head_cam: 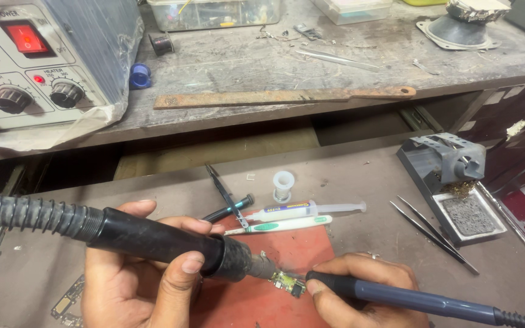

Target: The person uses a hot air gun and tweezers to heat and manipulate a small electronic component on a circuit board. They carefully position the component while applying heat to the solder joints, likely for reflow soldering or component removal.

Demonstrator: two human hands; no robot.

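Closest to me, my left hand [132, 276] is wrapped round the black hot-air handle [153, 239], fingers [186, 270] curled tight on its barrel, thumb pressed over the top. The handle is thick and matte black, with a ribbed hose [25, 214] trailing off beyond my knuckles. Its long axis runs nearly level across the view, dipping slightly, and the scorched metal nozzle [262, 266] points toward my other hand, its tip just short of the small green circuit board [288, 283].

My right hand [360, 291] pinches a slim blue-grey soldering iron [408, 299], fingers pressed together near its front end. It is long and narrow with a dark ribbed end. Its axis slopes down away from the fingers; the tip aims back at the nozzle and touches the board, I think, though the contact point is tiny.

The board lies between the two sets of fingers on a red mat [274, 291] on the surface [366, 182].

Beyond my fingertips: a white syringe [308, 210], a white-and-green brush [281, 226], black tweezers [226, 195] and a small white spool [283, 185]. Past my right fingers lie thin metal tweezers [435, 234] and an iron stand [451, 182]. On the upper shelf sit a rusty file [284, 97] and a control station [31, 67] with a lit red switch.
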